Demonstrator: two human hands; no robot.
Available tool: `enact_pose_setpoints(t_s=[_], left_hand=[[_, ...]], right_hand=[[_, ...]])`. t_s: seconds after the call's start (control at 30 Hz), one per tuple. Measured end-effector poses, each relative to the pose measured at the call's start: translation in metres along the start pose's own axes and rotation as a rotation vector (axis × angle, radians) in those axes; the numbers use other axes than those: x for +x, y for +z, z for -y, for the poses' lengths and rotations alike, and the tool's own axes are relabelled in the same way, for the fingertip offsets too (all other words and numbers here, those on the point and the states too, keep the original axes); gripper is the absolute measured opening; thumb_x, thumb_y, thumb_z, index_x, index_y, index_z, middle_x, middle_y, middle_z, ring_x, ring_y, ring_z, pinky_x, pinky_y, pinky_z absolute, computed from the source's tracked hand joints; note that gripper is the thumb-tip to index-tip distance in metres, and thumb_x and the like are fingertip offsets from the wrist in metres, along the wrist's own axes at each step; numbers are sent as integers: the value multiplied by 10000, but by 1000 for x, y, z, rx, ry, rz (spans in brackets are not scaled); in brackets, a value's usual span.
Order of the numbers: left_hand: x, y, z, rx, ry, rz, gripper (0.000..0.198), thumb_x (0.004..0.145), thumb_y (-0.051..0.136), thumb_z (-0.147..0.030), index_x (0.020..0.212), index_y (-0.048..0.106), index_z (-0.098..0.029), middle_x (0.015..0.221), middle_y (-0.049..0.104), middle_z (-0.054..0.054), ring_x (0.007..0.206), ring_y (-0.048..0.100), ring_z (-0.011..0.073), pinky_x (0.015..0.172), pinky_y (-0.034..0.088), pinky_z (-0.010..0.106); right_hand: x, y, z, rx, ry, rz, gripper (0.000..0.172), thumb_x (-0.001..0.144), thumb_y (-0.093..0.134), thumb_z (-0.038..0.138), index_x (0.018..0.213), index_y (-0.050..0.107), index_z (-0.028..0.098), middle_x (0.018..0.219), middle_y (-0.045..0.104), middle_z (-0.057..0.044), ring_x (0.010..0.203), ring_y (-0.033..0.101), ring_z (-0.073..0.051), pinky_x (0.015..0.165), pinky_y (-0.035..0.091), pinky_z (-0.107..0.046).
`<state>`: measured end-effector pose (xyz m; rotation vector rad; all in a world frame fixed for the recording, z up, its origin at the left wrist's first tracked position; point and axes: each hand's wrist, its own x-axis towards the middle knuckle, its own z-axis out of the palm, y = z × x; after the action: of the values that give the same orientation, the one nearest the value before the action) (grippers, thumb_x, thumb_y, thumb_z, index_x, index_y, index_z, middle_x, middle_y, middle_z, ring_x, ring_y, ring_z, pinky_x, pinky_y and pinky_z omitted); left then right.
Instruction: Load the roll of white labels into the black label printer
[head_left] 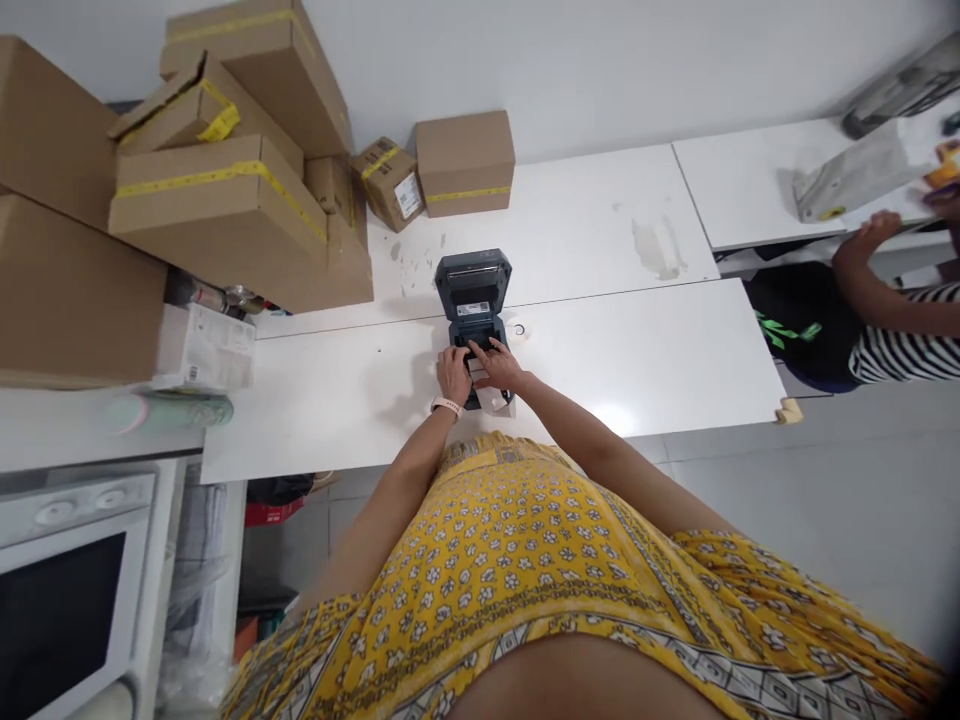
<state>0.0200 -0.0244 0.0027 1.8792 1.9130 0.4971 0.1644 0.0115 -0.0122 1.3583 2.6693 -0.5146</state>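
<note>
A dark grey label printer (pixel 474 285) sits on the white table with its lid raised. My left hand (pixel 454 375), with a pale band at the wrist, is closed at the printer's left edge, fingers bent over the side. Over the open compartment, my right hand (pixel 501 366) has its fingers reaching in and its thumb lower down, around a white label roll (pixel 478 370) that is partly hidden. A strip of white label paper (pixel 493 401) comes out over the printer's front, beneath my right hand.
Cardboard boxes (pixel 217 210) with yellow tape are stacked at the left. Two smaller boxes (pixel 465 165) stand behind the printer. A green bottle (pixel 176 413) lies at the table's left end; a microwave (pixel 71 590) is below. At far right, another person's arm (pixel 874 275) rests near a white device.
</note>
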Motion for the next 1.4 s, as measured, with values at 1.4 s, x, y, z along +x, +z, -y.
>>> enact_pose_setpoints(t_s=[1.4], left_hand=[[13,14,5,185,104,2,454,834,471,-61,1078,767,-305,1372,505,79,1270,442,291,1031,404,437]], right_hand=[[-92,74,39,129,-45,-232,660,918,538,433,1492,382,147,1566,337,-136,1449,325,-275,1179,241,-459]])
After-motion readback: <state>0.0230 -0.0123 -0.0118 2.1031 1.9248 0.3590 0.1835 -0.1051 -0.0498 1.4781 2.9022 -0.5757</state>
